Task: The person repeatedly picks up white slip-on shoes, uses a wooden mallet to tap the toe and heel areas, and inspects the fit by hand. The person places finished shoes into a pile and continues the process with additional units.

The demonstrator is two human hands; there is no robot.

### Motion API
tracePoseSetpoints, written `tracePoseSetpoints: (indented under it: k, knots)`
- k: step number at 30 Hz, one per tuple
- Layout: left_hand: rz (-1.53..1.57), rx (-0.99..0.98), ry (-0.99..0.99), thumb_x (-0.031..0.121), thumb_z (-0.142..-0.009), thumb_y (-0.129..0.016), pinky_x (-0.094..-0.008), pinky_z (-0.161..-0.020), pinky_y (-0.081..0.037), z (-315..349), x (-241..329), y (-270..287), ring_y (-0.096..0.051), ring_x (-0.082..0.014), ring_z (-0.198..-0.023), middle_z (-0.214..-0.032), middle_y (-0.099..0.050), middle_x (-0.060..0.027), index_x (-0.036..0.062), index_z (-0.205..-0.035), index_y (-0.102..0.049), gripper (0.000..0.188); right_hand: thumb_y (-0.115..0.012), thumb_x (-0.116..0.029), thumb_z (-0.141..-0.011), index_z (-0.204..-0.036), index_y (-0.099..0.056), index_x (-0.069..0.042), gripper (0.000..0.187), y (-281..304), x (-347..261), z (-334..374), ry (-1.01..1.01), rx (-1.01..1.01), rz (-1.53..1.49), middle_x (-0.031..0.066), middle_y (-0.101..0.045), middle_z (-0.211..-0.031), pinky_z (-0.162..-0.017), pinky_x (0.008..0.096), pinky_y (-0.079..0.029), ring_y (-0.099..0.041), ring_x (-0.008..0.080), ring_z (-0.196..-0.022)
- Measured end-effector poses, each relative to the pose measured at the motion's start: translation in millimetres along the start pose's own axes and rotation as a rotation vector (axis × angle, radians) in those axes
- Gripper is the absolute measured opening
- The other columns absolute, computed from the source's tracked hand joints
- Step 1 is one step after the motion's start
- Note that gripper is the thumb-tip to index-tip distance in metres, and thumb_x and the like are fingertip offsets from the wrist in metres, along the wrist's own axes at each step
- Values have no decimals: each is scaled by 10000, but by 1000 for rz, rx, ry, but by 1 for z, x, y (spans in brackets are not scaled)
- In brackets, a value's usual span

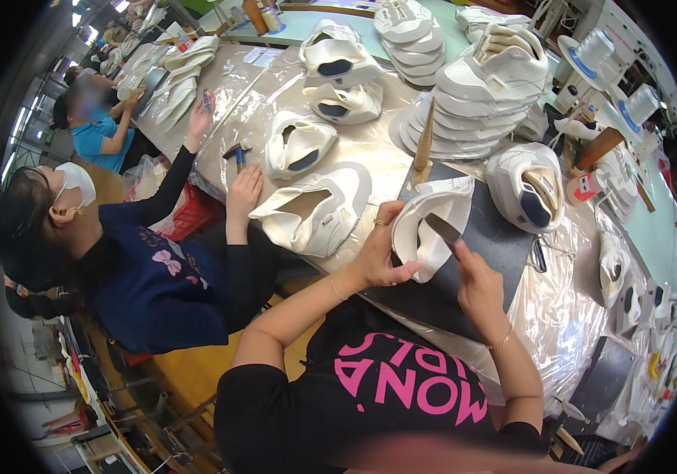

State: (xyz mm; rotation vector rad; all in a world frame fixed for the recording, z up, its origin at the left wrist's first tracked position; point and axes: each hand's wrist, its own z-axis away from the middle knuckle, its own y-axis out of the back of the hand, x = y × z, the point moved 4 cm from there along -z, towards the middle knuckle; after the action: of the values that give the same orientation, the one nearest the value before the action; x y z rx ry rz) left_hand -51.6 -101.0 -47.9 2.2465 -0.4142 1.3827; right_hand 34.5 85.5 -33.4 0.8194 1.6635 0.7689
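My left hand grips a white shoe upper by its left edge, with the thumb across the front rim. The upper is tilted, its opening turned toward me. My right hand is closed around a tool with a flat, dark metal end; its handle is hidden in my fist. That metal end lies over the opening of the upper. Beneath both hands is a black work board. Just beyond the upper, a pointed wooden piece stands upright at the board's far edge.
Tall stacks of white shoe uppers stand at the back. One upper sits right of the board, another to its left. A co-worker sits at my left beside a hammer. Thread cones stand far right.
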Motion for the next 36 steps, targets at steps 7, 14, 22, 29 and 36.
tracePoseSetpoints:
  k: [7, 14, 22, 29, 36]
  knots:
    - [81, 39, -40, 489, -837, -561, -410, -1080, -298, -34, -1, -4, -356, -318, -1247, -1313, -353, -188, -58, -1285, -516, 708, -478, -172, -972, -1430, -441, -258, 467, 1, 10, -11, -50, -35, 6, 146, -623, -785, -584, 491, -496, -636, 369, -641]
    - [27, 134, -47, 475, -867, -483, -398, -1063, -289, -56, -8, -14, -378, -302, -1200, -1245, -414, -181, -56, -1197, -577, 632, -465, -172, -979, -1441, -428, -265, 472, 3, 25, -21, -166, -183, 187, 159, -636, -824, -596, 498, -490, -634, 389, -687]
    - [140, 117, 130, 440, -894, -395, -364, -873, -362, -81, -19, -17, -423, -262, -986, -1007, -509, -143, -35, -1051, -640, 557, -488, -171, -965, -1427, -442, -320, 488, 8, 26, -17, -279, -183, 143, 129, -633, -826, -572, 474, -504, -627, 373, -648]
    - [152, 93, 170, 432, -909, -383, -362, -883, -342, -92, -25, -23, -409, -261, -982, -954, -514, -150, -45, -983, -620, 538, -476, -179, -966, -1409, -457, -312, 463, 23, 33, -15, -131, 252, -75, 123, -609, -781, -566, 474, -506, -620, 365, -645]
    - [154, 33, 154, 412, -939, -376, -358, -890, -341, -105, -28, -26, -406, -272, -966, -965, -514, -153, -51, -970, -615, 522, -485, -174, -967, -1401, -465, -291, 449, 17, 43, -20, -144, 138, 53, 126, -629, -795, -569, 476, -506, -630, 370, -669]
